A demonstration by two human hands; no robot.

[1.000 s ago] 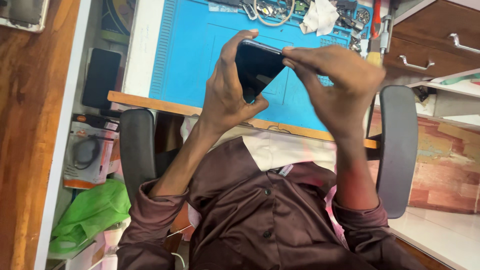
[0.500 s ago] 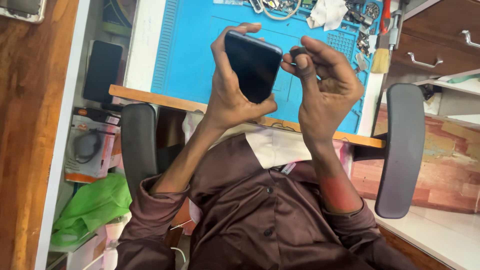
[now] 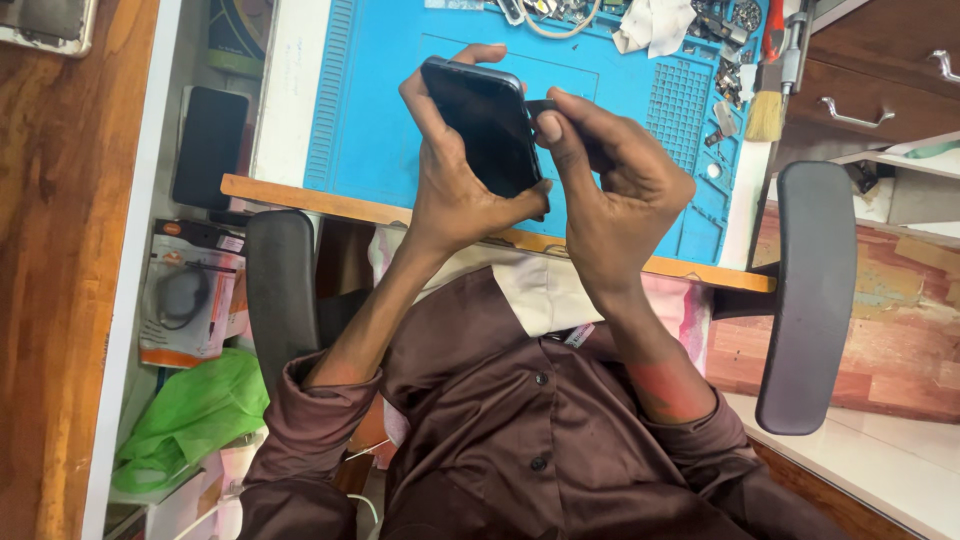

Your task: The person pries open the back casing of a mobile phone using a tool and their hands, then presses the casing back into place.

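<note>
Left hand: I see the left hand (image 3: 455, 195) wrapped around a black rectangular smartphone (image 3: 483, 127), fingers curled over its far edge and the thumb pressed against its lower corner.
Right hand: the right hand (image 3: 615, 190) is pinched nearly closed, thumb and forefinger gripping a small dark flat tool (image 3: 541, 106) that touches the phone's right edge.
Phone: it is held tilted, dark screen toward me, above the blue silicone work mat (image 3: 370, 110) and between both hands, clear of the mat.
Mat clutter: along the mat's far edge I make out a crumpled white cloth (image 3: 655, 22), small metal parts (image 3: 725, 30) too fine to tell apart, and a coiled cable (image 3: 560, 18).
Brush: a brush with pale bristles (image 3: 766, 112) lies at the mat's right rim, beside a red-handled tool (image 3: 773, 30).
Shelf at left: a second black phone-shaped slab (image 3: 210, 147) rests flat in the white gap beside the desk.
Packages: below that slab I see a flat card-backed blister pack with an orange band (image 3: 187, 300) holding a coiled dark cable; just beneath it lies a bright green plastic bag (image 3: 190, 420), bunched.
Seat: black padded chair armrests (image 3: 810, 300) stand either side of my brown button shirt (image 3: 520, 440).
Drawers: brown wooden drawers with metal handles (image 3: 880, 70) sit at upper right.
</note>
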